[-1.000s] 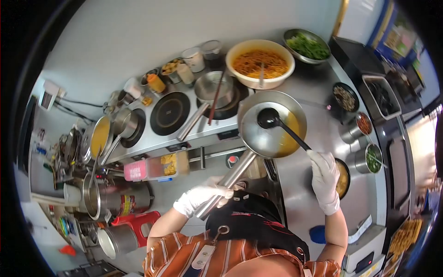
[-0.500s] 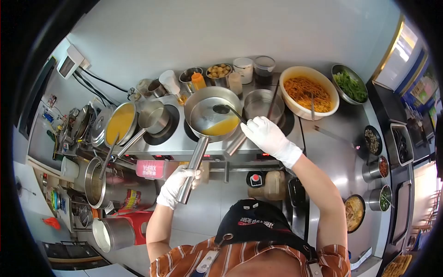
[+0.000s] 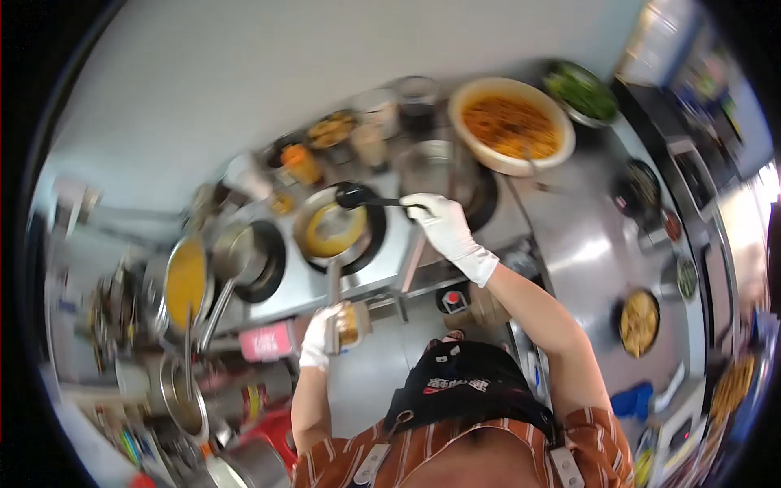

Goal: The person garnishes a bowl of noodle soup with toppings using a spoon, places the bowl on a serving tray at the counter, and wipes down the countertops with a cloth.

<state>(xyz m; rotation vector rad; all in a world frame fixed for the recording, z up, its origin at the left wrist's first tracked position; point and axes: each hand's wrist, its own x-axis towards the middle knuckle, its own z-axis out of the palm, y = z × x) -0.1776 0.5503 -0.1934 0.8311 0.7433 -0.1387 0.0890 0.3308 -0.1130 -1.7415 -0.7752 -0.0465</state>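
Note:
A steel pan (image 3: 351, 254) with yellow liquid rests on the middle burner of the stove. My gloved left hand (image 3: 317, 335) is closed round its long handle, near the handle's end. In my gloved right hand (image 3: 443, 228) is the handle of a black ladle (image 3: 353, 195); the ladle's bowl hangs over the pan's far edge. To the right of the pan stands a second pot (image 3: 429, 168), its handle pointing toward me.
A small pot (image 3: 240, 252) and a bowl of yellow liquid (image 3: 185, 276) stand at the left. Behind are an orange-capped bottle (image 3: 302, 163) and other containers. A noodle bowl (image 3: 543, 150) and greens (image 3: 584, 91) sit back right; a black dish (image 3: 639, 323) lies right.
The pan has moved left and away from me onto the middle burner. My right hand has moved left with the ladle. The view has turned and is blurred.

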